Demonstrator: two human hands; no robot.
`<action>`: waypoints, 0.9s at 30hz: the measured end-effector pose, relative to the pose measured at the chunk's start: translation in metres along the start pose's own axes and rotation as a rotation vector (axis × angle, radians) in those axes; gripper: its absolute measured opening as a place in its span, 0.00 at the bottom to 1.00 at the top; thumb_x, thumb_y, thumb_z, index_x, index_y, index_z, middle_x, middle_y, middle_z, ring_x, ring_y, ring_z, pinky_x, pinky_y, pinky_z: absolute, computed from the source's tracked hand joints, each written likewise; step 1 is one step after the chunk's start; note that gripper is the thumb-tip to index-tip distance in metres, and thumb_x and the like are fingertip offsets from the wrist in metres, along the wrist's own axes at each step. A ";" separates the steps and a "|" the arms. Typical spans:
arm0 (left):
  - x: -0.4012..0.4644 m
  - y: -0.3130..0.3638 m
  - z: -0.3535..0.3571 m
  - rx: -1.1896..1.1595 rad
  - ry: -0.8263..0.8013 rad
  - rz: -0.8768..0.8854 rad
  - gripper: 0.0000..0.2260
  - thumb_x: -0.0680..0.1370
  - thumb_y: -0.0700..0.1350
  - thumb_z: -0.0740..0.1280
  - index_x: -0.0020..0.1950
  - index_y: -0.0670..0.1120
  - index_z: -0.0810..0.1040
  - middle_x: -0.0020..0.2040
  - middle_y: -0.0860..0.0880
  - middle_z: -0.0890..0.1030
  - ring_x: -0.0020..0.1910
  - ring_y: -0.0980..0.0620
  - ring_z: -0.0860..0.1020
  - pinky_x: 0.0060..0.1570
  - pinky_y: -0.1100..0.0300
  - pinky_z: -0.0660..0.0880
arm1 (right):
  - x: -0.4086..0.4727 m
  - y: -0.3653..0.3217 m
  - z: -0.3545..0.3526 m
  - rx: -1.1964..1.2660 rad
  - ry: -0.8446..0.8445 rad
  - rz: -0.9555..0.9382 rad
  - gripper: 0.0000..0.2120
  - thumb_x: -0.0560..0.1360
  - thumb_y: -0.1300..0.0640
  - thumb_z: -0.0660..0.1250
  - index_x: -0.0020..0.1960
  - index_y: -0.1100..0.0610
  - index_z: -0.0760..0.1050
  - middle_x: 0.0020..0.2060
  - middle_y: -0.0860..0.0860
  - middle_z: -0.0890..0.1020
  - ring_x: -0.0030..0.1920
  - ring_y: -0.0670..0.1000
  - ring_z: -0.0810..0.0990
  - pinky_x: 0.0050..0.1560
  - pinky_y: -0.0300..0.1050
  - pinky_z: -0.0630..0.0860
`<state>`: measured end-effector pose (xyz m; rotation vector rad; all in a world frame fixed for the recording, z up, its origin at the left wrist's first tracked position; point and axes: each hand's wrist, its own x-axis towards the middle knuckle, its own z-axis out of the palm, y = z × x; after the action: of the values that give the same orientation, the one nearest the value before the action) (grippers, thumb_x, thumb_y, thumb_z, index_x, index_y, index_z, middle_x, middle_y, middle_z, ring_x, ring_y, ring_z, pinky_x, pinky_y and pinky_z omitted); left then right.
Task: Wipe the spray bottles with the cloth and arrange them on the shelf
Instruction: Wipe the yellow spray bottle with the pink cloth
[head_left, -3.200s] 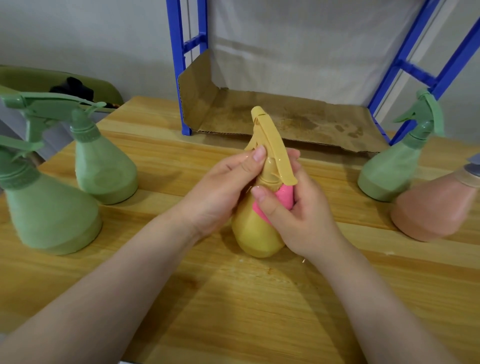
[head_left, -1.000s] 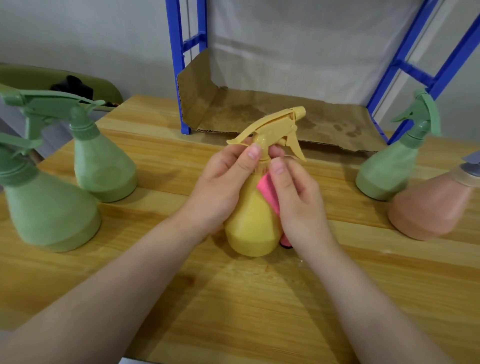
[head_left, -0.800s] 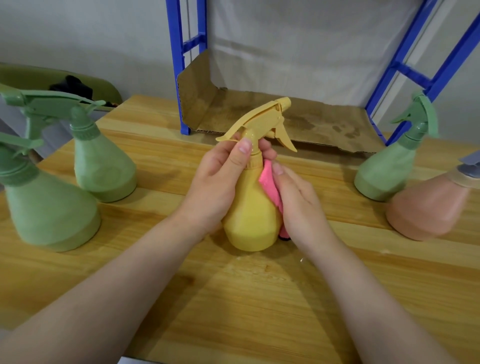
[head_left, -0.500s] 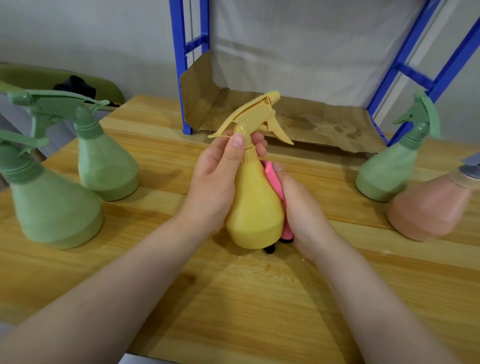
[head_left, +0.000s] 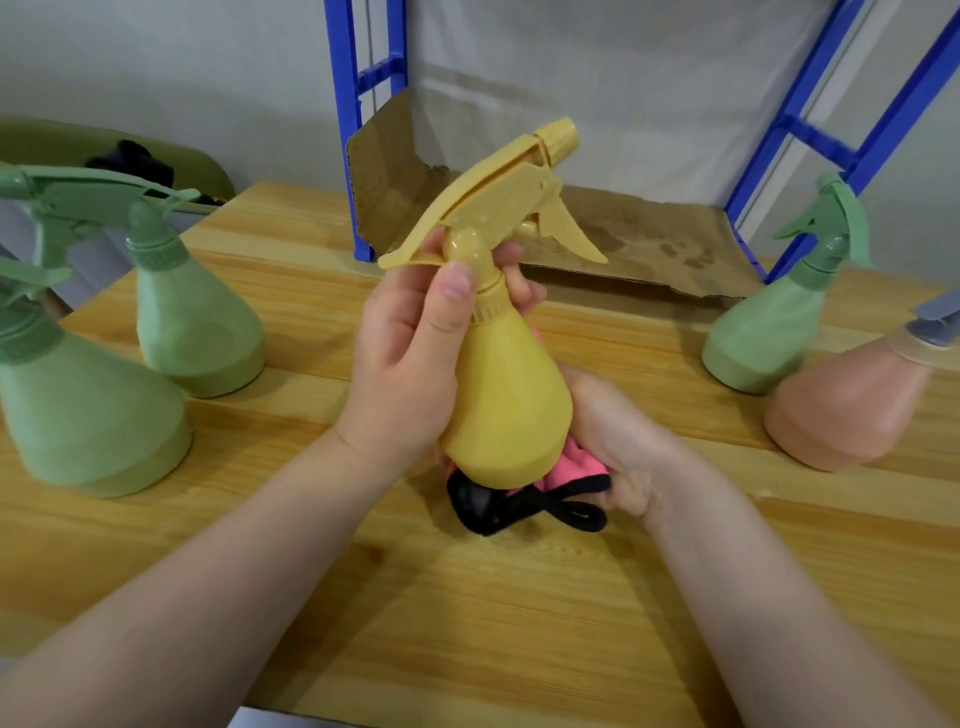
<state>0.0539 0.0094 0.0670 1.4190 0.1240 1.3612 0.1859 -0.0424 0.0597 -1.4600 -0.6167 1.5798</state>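
Your right hand's fingers hide behind the yellow bottle (head_left: 506, 395); the pink bottle (head_left: 852, 402) and near green bottle (head_left: 78, 395) run off-frame.

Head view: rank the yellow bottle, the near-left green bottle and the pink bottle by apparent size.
1. Near-left green bottle, though closest and partly cropped.
2. Yellow bottle, lifted toward the camera in the left hand.
3. Pink bottle, cut off by the frame edge, so unsure.

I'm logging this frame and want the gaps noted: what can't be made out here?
- Pink cloth: mostly hidden behind the yellow bottle and inside the right hand, head view.
- Peach bottle: its sprayer is cut off by the right edge.
- Nearest green bottle: its sprayer is cut off by the left edge.
- Left hand's fingertips: behind the yellow bottle's neck.
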 end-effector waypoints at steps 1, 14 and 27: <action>0.000 -0.001 0.000 0.006 -0.028 0.001 0.11 0.80 0.56 0.62 0.54 0.55 0.82 0.45 0.54 0.82 0.46 0.49 0.81 0.50 0.48 0.76 | -0.002 -0.001 0.000 -0.007 -0.003 0.008 0.24 0.81 0.43 0.62 0.61 0.65 0.75 0.46 0.68 0.79 0.41 0.62 0.80 0.48 0.57 0.81; -0.004 -0.010 -0.001 0.089 -0.133 0.042 0.17 0.81 0.57 0.61 0.54 0.43 0.76 0.43 0.50 0.82 0.42 0.44 0.81 0.46 0.45 0.77 | -0.005 -0.004 -0.011 -0.381 0.121 -0.059 0.18 0.82 0.47 0.61 0.51 0.61 0.80 0.34 0.60 0.83 0.32 0.56 0.79 0.35 0.49 0.77; 0.002 -0.017 -0.008 0.118 0.096 0.103 0.14 0.81 0.55 0.60 0.56 0.46 0.76 0.44 0.51 0.81 0.42 0.46 0.80 0.46 0.48 0.76 | 0.002 0.003 0.015 0.306 0.203 -0.133 0.11 0.82 0.53 0.62 0.53 0.57 0.82 0.35 0.53 0.86 0.33 0.50 0.84 0.34 0.44 0.82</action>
<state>0.0588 0.0221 0.0542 1.4748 0.1989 1.5283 0.1710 -0.0394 0.0592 -1.2999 -0.3301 1.3357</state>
